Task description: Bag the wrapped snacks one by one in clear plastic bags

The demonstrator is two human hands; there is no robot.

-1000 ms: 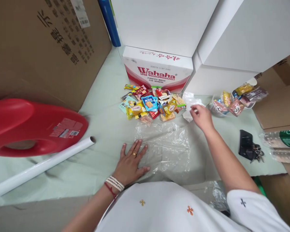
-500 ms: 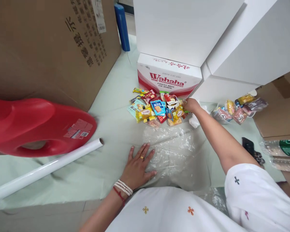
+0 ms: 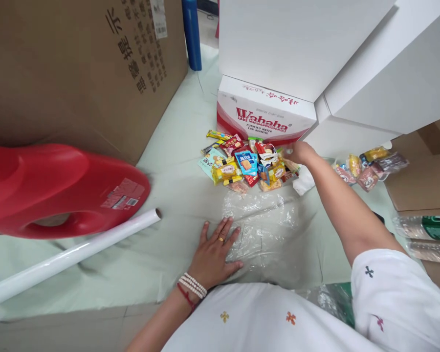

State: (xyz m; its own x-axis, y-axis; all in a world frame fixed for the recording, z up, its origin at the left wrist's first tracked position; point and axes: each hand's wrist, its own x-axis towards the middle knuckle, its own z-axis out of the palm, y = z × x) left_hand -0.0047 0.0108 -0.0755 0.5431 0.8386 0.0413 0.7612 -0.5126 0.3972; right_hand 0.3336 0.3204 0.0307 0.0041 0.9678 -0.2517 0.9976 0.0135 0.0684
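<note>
My left hand [image 3: 214,254] lies flat, fingers spread, on the left edge of a clear plastic sheet or bag [image 3: 264,234] on the pale green cloth. At the right side of a heap of snack packets [image 3: 247,164], my right hand [image 3: 301,152] is closed, its fingertips pinching what looks like a small snack packet; the fingers are partly hidden. The heap holds red, blue, yellow and light green wrappers. A crumpled white piece [image 3: 303,182], perhaps tissue or plastic, lies just below my right wrist.
Behind the heap stands a Wahaha water carton [image 3: 266,115] among white boxes [image 3: 300,44]. More packets [image 3: 368,168] lie to the right, near plastic bottles [image 3: 429,227]. At left are a large cardboard box [image 3: 77,73], a red plastic object [image 3: 77,181] and a white tube [image 3: 77,256].
The view has shifted slightly, so most things sit further right. My left hand stays flat in place; my right hand stays at the heap's right edge with slight finger movement.
</note>
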